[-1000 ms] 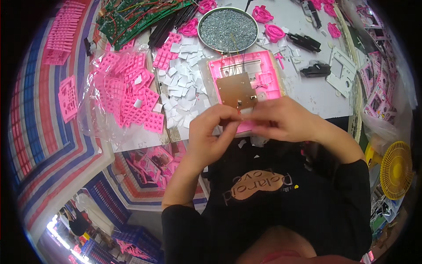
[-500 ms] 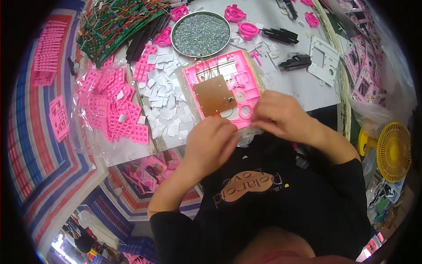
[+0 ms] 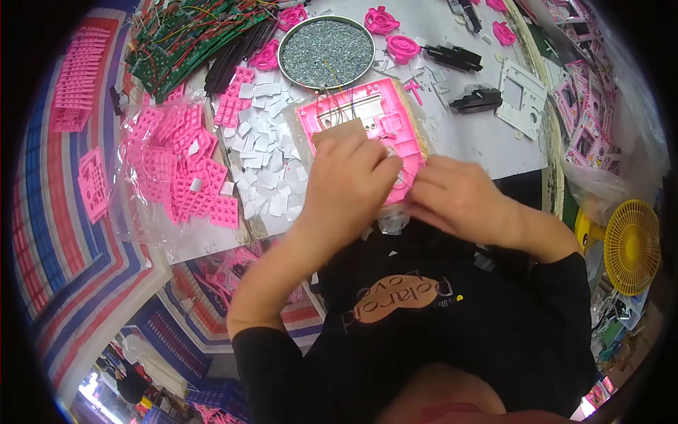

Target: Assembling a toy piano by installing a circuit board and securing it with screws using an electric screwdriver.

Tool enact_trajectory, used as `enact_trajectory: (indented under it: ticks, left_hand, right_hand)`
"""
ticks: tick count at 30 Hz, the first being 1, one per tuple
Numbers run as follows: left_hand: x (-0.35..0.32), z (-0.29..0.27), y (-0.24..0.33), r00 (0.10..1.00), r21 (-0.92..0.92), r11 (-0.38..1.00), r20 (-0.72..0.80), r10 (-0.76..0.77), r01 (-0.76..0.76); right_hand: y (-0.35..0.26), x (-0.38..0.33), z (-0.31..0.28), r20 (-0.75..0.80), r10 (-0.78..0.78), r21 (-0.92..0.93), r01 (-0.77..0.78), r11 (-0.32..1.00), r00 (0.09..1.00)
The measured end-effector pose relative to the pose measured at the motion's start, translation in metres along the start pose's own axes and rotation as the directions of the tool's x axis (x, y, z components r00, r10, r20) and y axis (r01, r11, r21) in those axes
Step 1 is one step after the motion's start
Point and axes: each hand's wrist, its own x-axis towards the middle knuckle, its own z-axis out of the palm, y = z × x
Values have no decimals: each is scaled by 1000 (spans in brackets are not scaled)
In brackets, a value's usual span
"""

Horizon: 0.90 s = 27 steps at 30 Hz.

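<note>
A pink plastic housing lies open side up on the white table, with a brown circuit board and thin wires inside it. My left hand rests flat on the housing's near half, fingers spread over the board. My right hand is beside it at the housing's near right corner, fingertips pinched against the pink edge. What the fingertips pinch is too small to make out.
A round metal dish of small silvery parts stands behind the housing. White paper squares and pink keypad pieces on clear plastic lie to the left. Green circuit boards, black parts, a yellow fan surround.
My left hand has moved forward from the table's edge onto the housing and now covers most of the brown board. My right hand stays at the near right corner.
</note>
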Motion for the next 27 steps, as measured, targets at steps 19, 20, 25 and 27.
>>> enact_trajectory:
  ticks: [19,20,25,27]
  left_hand:
    - [-53,22,33,988,-168,973,32,-153,157]
    - [-56,25,31,986,-172,971,27,-162,164]
    - [-55,29,26,991,-144,981,17,-131,132]
    - [-54,25,26,992,-129,984,50,-119,124]
  right_hand:
    - [23,-4,13,74,19,58,-24,998,997]
    - [20,-4,12,102,-4,10,3,1000,995]
    - [29,-14,19,59,-36,24,35,999,998]
    - [37,-13,18,-28,54,168,-48,985,998]
